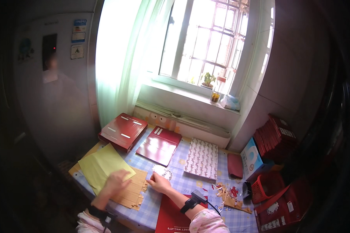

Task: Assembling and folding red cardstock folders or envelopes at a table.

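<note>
The brown, strip-lined sheet point(130, 195) lies under and just below the left grip point(118, 181), with its right edge near the right grip point(159, 183). To handle it well, I would judge, the left grip should press flat near the tabbed edge, so the sheet cannot slide or lift, while the right grip works at one tab with the fingertips alone, drawing low and slowly along the strip; a steep pull could tear it or raise its neighbours. Keeping the right wrist light would also help avoid creasing what lies beneath that arm.

The sheet is matt tan and marked by parallel lines; its right edge steps in and out in uneven, squared tabs. The left grip is lowered with its fingers bent; whether they are clamped on anything, I cannot tell. The right grip's thumb and finger look drawn together, but whether a tab is pinched between them is too small to tell.

A pale yellow sheet point(99, 167) spreads beyond the left grip, up and to its left. Just above the right grip sit lacy white cut-outs point(163, 171), on the checked surface point(181, 176). Below it, partly under the forearm, is a red card point(168, 211).
</note>
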Tool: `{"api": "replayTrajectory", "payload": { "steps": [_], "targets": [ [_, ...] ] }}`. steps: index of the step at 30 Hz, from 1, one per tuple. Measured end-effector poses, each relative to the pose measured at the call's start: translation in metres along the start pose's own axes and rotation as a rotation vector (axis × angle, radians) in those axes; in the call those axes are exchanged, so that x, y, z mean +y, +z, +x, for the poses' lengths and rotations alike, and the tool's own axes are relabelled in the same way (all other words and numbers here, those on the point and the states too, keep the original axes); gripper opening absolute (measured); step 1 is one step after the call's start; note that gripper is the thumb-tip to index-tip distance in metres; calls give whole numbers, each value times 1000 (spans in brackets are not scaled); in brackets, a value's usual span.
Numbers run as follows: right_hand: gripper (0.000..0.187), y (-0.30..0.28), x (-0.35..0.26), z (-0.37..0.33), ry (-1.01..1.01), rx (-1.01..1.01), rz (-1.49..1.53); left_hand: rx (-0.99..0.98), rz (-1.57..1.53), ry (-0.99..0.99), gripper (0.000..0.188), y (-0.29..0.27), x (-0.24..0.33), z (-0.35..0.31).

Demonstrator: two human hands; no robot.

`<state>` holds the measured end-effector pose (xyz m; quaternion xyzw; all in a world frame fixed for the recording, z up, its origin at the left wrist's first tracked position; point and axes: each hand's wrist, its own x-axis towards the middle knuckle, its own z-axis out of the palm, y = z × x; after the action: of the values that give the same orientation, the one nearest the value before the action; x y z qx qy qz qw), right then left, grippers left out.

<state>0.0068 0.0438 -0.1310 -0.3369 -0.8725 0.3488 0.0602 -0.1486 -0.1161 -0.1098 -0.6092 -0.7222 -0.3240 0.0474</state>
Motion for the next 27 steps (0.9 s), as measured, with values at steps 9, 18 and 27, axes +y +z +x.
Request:
{"api": "replayTrajectory", "payload": {
  "steps": [9, 18, 27],
  "targets": [
    [32, -2, 10, -2, -195, -16, 201, -300, 447, -76, 49, -15, -27, -5],
    [61, 3, 1, -2, -137, 11, 108, -252, 67, 139, 65, -3, 38, -36],
    [56, -12, -14, -10, 80, -294, 340, -55, -46, 11, 92, 19, 37, -52]
  ]
}}
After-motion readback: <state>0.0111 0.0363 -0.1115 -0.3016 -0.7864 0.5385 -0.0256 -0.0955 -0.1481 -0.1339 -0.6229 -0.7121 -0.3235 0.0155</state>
